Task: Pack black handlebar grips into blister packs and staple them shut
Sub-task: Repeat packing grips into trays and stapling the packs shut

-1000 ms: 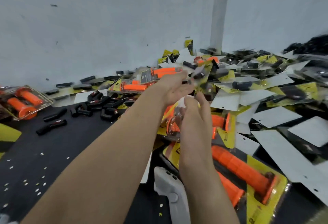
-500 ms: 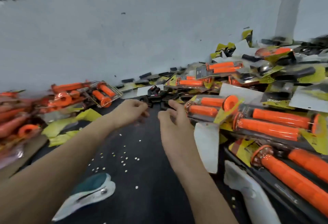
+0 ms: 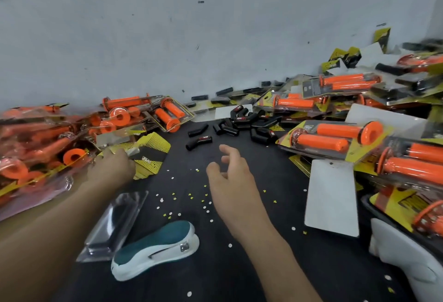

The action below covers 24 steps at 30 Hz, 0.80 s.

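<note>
Head view, black table [image 3: 239,265]. Loose black handlebar grips [image 3: 236,125] lie in a small heap at 12 o'clock, near the wall: short, dark, matte tubes, several bent at an angle, some with a red-and-white label band. Two more lie apart from the heap at about 11 o'clock, one of them [image 3: 199,142] just beyond the right hand's fingertips.

Left hand [image 3: 111,170] at 9 o'clock, fingers closed on the edge of a yellow-and-black backing card [image 3: 148,155] beside the pile of packed orange grips [image 3: 60,143]. Right hand [image 3: 230,182] at centre, above the table, fingers loosely spread, holding nothing.

Empty clear blister pack [image 3: 115,225] lies flat at 7 o'clock, touching a white-and-teal stapler [image 3: 155,251] at 6 o'clock. Small white and yellow punched dots [image 3: 203,206] are scattered over the table. More packed orange grips [image 3: 335,138] at 2–3 o'clock; a blank white card [image 3: 332,196] lies at 4 o'clock.
</note>
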Tool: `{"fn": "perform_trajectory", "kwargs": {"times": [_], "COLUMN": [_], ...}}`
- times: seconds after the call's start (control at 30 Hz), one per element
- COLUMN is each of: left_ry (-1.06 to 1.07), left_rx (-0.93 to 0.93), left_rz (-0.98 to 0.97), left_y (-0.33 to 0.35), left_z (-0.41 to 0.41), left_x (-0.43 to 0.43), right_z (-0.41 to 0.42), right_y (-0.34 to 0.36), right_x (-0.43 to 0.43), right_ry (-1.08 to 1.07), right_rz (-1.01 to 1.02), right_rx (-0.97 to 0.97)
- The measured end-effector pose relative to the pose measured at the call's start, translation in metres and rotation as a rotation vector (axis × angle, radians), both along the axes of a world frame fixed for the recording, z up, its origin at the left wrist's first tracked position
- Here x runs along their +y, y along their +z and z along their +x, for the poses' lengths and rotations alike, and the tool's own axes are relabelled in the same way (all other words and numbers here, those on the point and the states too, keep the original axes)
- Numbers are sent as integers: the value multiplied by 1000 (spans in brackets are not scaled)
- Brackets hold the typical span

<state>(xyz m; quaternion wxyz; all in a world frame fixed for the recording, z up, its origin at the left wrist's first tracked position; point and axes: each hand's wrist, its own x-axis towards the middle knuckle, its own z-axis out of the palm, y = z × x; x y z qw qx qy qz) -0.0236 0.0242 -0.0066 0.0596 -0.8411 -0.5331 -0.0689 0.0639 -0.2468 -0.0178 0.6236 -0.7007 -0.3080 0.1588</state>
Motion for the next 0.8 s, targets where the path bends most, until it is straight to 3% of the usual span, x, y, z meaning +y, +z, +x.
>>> {"fn": "perform_trajectory", "kwargs": {"times": [0.33, 0.8], "left_ry": [-65, -328], "left_rx": [110, -16], "left_rz": [28, -92], "left_y": [-2, 20], "left_z": [-1, -24], "left_x": [10, -15], "right_z": [-3, -14], "right_y": [-5, -12], "right_x": [11, 20], "right_ry": [25, 56], "right_rz": [-25, -58], "right_rx": [-23, -104]}}
